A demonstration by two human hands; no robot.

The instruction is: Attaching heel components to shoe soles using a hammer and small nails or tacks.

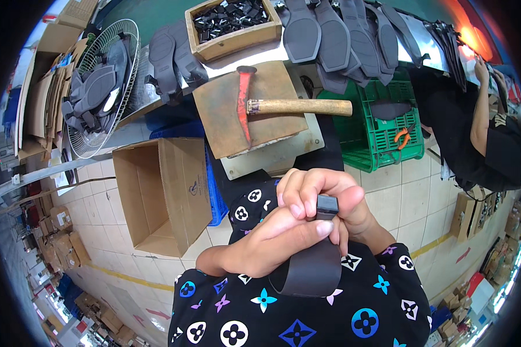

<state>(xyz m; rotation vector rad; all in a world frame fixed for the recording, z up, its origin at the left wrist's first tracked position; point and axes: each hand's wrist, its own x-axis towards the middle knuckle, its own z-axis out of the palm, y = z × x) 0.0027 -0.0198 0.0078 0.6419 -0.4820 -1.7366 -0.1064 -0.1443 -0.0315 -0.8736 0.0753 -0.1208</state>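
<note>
Close in front of my body, both hands are closed together around one piece of work. My left hand (266, 243) grips a wide dark grey strap (315, 270), with the thumb laid over its upper end. Below the fingers the strap hangs in a curve. A small black buckle-like block (327, 205) sticks up between the hands, pinched by the fingers of my right hand (330, 188). Where strap and block meet is hidden by my fingers. Beyond my hands, a red-headed hammer (298, 106) with a wooden handle lies on a brown board (214, 110).
A wooden box (234, 46) holds many small black pieces. Dark sandal soles (302, 34) line the bench. A green crate (359, 139) carries orange-handled pliers (404, 136). On the left are a cardboard box (182, 196) and a wire basket (136, 63) of soles. Another person's arm (479, 121) reaches in at right.
</note>
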